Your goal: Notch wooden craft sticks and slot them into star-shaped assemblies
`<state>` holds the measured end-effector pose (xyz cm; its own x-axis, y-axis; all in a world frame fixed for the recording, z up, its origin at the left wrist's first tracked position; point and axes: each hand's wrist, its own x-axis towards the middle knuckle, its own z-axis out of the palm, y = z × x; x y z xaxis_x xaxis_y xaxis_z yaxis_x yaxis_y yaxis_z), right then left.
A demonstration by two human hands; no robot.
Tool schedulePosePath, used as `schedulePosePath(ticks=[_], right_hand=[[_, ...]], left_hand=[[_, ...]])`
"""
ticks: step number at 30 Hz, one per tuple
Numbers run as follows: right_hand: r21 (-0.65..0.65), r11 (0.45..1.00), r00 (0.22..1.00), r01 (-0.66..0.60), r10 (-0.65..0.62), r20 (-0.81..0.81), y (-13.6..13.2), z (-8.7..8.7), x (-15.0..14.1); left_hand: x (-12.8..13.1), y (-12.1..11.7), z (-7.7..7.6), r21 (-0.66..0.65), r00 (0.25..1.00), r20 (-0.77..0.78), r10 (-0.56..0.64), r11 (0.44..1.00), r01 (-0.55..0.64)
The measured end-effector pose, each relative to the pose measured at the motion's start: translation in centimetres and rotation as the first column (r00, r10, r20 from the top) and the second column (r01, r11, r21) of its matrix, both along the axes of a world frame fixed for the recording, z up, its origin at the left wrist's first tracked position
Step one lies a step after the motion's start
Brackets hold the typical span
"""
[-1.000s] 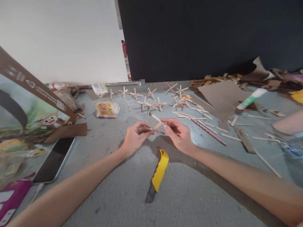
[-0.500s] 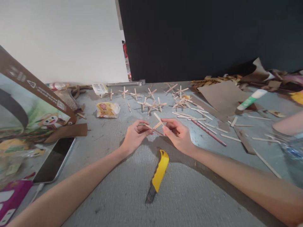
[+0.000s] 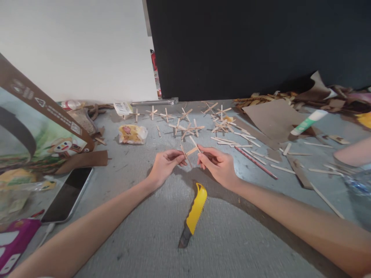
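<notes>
My left hand [image 3: 167,166] is closed, its thumb and fingertips pinching a thin wooden craft stick [image 3: 188,158]. My right hand [image 3: 218,165] also pinches a pale craft stick [image 3: 194,141], which points up and away. A short crosspiece bridges the two, so the sticks look like a rough H. I cannot tell whether they are fastened together. Below the hands, a yellow utility knife [image 3: 197,210] with a dark end lies on the grey surface. Beyond them stand several star-shaped stick pieces [image 3: 185,129], made of crossed craft sticks.
Loose sticks [image 3: 226,141] and a red pencil [image 3: 256,163] lie right of my hands. Farther right are a glue stick [image 3: 308,122], cardboard [image 3: 272,119] and another person's arm [image 3: 353,150]. On the left are a phone [image 3: 68,195], a printed box [image 3: 58,127] and a snack packet [image 3: 132,134].
The stick in my left hand has turned from lying nearly level to a steeper slant, and the crosspiece now shows between the two sticks. Both hands stay in nearly the same place.
</notes>
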<state>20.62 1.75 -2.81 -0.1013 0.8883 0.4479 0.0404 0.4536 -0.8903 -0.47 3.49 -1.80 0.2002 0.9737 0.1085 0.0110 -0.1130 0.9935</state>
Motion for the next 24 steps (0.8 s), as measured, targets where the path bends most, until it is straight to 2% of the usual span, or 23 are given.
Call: schedulePosePath(ticks=[4, 12, 21, 24], right_hand=[[-0.007, 1.000, 0.999, 0.028, -0.029, -0.017, 0.00, 0.10, -0.16], [-0.034, 0.995, 0.996, 0.089, -0.090, -0.021, 0.14, 0.06, -0.11], [-0.124, 0.992, 0.997, -0.031, 0.022, -0.069, 0.84, 0.53, 0.20], [-0.125, 0.992, 0.997, -0.029, 0.020, -0.069, 0.81, 0.45, 0.17]], left_hand=[[0.02, -0.03, 0.07, 0.010, 0.999, -0.044, -0.018, 1.000, 0.019], [0.47, -0.73, 0.36, 0.017, 0.995, -0.029, -0.100, 0.995, 0.100], [0.31, -0.66, 0.30, 0.036, 0.995, -0.048, -0.092, 0.995, 0.094], [0.33, -0.67, 0.29, 0.023, 0.993, -0.046, -0.105, 0.994, 0.106]])
